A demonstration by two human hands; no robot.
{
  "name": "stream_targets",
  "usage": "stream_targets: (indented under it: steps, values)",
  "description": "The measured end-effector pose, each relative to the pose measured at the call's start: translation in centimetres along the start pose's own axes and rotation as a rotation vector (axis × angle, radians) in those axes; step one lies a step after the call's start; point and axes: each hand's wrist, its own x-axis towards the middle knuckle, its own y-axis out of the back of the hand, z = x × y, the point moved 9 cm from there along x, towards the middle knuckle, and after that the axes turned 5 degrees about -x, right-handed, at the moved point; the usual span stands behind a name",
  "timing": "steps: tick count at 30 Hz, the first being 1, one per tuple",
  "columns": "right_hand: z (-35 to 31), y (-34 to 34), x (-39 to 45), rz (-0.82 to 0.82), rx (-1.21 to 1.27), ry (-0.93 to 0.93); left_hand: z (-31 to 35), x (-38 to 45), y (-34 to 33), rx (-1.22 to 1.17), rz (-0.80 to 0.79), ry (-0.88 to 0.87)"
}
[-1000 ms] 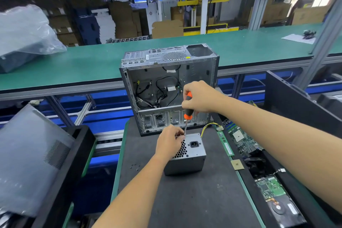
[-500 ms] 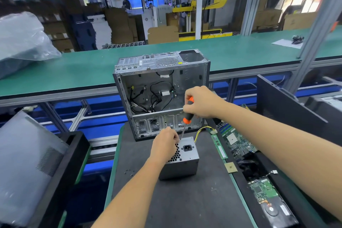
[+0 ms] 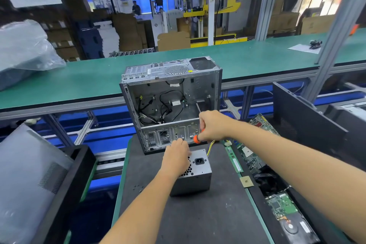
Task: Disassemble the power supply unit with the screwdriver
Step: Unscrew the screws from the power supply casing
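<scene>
A grey metal power supply unit stands on the black mat, its socket face turned up. Yellow and black wires leave its far side. My left hand rests on the unit's top left, over the vent holes, fingers curled at the far edge. My right hand grips the orange-and-black screwdriver just beyond the unit; only the handle's orange end shows, and the shaft and tip are hidden between my hands.
An open, stripped computer case stands just behind the unit. Circuit boards, a memory stick and a chip lie at the right, a hard drive nearer. Loose screws lie left on the mat. A grey panel leans at left.
My right hand has lowered and tilted the screwdriver, so the handle lies lower and closer to my left hand. My left hand stays on the unit.
</scene>
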Motion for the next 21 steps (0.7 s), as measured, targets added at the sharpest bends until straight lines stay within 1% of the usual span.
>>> stream_targets:
  steps: [2, 5, 7, 9, 12, 16, 21]
  values:
    - [0.3, -2.8, -0.1, -0.125, -0.025, -0.04, 0.1, 0.0, 0.0, 0.023, -0.008, 0.006]
    - [0.9, -7.3, -0.8, -0.369, -0.008, -0.11, 0.2, 0.0, -0.1, 0.038, -0.021, 0.006]
    - [1.1, -9.5, -1.0, -0.451, -0.023, -0.14, 0.3, 0.0, 0.0, 0.07, -0.03, 0.001]
    - [1.4, -10.8, -0.8, -0.446, -0.059, -0.155, 0.4, 0.1, 0.0, 0.129, -0.045, -0.006]
    - [1.7, -11.5, -0.1, -0.404, 0.0, -0.171, 0.8, 0.0, -0.1, 0.243, -0.078, -0.037]
    - [1.5, -11.3, 0.3, -0.347, 0.015, -0.163, 1.1, 0.1, -0.2, 0.312, -0.106, -0.044]
    - [1.7, -11.6, 0.3, -0.377, -0.009, -0.173, 1.6, 0.5, -0.3, 0.372, -0.14, -0.068]
